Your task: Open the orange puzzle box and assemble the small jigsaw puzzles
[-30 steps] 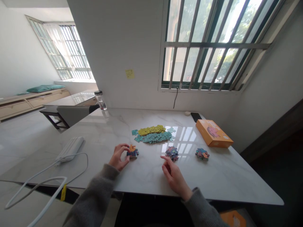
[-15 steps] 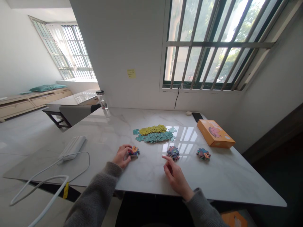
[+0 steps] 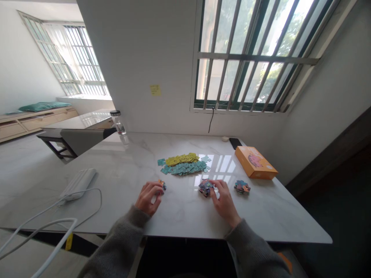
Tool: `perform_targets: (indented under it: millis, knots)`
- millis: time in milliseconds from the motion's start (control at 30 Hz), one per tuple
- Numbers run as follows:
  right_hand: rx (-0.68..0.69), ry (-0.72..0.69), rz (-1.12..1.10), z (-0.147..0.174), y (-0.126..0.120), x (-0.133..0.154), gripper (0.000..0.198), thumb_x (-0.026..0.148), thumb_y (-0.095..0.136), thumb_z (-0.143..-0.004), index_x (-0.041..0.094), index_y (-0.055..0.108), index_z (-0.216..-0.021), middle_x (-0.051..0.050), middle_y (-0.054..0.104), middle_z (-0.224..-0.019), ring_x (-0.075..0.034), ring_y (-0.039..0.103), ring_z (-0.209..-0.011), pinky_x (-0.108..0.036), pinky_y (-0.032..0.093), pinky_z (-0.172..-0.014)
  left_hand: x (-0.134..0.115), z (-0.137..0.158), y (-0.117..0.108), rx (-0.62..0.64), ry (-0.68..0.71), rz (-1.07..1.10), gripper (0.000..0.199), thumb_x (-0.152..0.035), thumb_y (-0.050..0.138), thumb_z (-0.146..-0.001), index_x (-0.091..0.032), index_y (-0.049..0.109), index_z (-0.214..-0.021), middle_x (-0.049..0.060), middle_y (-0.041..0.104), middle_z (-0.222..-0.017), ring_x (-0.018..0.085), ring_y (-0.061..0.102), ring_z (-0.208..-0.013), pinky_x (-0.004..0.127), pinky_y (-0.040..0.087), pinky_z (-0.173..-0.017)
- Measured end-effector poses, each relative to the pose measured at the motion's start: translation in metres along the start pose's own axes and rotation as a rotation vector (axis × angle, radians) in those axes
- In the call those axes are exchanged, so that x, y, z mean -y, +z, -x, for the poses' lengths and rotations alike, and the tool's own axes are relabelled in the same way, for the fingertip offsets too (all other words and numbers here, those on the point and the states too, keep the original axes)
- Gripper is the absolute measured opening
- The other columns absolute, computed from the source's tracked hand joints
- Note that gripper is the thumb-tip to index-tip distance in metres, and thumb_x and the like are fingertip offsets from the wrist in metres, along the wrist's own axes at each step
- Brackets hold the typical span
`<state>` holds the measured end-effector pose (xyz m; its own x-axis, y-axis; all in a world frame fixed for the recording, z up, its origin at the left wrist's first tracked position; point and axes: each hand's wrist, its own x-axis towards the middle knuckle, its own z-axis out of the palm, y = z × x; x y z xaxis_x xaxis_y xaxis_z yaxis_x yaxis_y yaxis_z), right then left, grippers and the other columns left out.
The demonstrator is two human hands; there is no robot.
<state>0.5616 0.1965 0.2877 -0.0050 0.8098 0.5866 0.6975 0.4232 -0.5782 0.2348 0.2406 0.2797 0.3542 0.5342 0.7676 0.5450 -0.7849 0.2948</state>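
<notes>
On the white marble-patterned table, my left hand (image 3: 149,197) curls its fingers around a small stack of jigsaw puzzle pieces (image 3: 164,185), hiding most of it. My right hand (image 3: 225,202) has its thumb and index finger closed on the right edge of a second stack, purple and multicoloured puzzle pieces (image 3: 205,187). To the right of that hand lies a third stack of puzzle pieces (image 3: 242,187), untouched. Beyond both hands, overlapping yellow-green puzzle pieces (image 3: 182,158) lie in a row behind a row of teal puzzle pieces (image 3: 188,167).
An orange box (image 3: 255,162) rests at the right, with a black phone (image 3: 235,143) behind it. A clear bottle (image 3: 118,123) stands at the far left corner. At the left lies a white power strip (image 3: 78,185) with a looping white cable (image 3: 43,224).
My right hand has moved from the near left of the middle stack to its right edge. My left hand covers more of its stack. The view has shifted slightly right.
</notes>
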Motion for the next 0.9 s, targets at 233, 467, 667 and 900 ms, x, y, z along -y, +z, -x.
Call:
perform_targets:
  millis: [233, 467, 667, 900]
  knots:
    - [0.244, -0.201, 0.231, -0.033, -0.001, -0.016, 0.058, 0.034, 0.068, -0.084, 0.025, 0.048, -0.137, -0.014, 0.048, -0.137, -0.033, 0.041, -0.13, -0.052, 0.042, -0.107, -0.042, -0.023, 0.048, 0.241, -0.013, 0.242, 0.019, -0.007, 0.049, -0.084, -0.02, 0.059, -0.092, 0.006, 0.062, -0.094, 0.02, 0.058, -0.089, 0.034, 0.048, -0.084]
    - [0.313, -0.175, 0.32, -0.036, 0.026, -0.029, 0.031, 0.03, 0.062, -0.089, 0.022, 0.062, -0.119, -0.01, 0.063, -0.102, -0.027, 0.057, -0.101, -0.043, 0.05, -0.089, -0.048, -0.05, 0.093, 0.218, -0.186, 0.366, 0.018, -0.008, 0.049, -0.084, -0.019, 0.06, -0.093, 0.004, 0.059, -0.088, 0.016, 0.058, -0.081, 0.027, 0.046, -0.071]
    - [0.155, -0.071, 0.134, -0.039, 0.016, -0.049, 0.03, 0.033, 0.053, -0.095, 0.021, 0.061, -0.122, -0.01, 0.06, -0.103, -0.026, 0.056, -0.1, -0.042, 0.05, -0.091, -0.042, -0.041, 0.094, 0.225, -0.19, 0.387, 0.02, -0.007, 0.05, -0.081, -0.019, 0.06, -0.094, 0.004, 0.058, -0.09, 0.016, 0.057, -0.081, 0.027, 0.046, -0.072]
    - [0.072, 0.001, 0.133, -0.039, 0.009, -0.052, 0.033, 0.035, 0.058, -0.091, 0.019, 0.065, -0.118, -0.011, 0.062, -0.099, -0.028, 0.056, -0.096, -0.043, 0.049, -0.09, -0.04, -0.04, 0.094, 0.208, -0.223, 0.378, 0.019, -0.007, 0.05, -0.082, -0.019, 0.059, -0.093, 0.003, 0.059, -0.089, 0.015, 0.057, -0.078, 0.026, 0.045, -0.068]
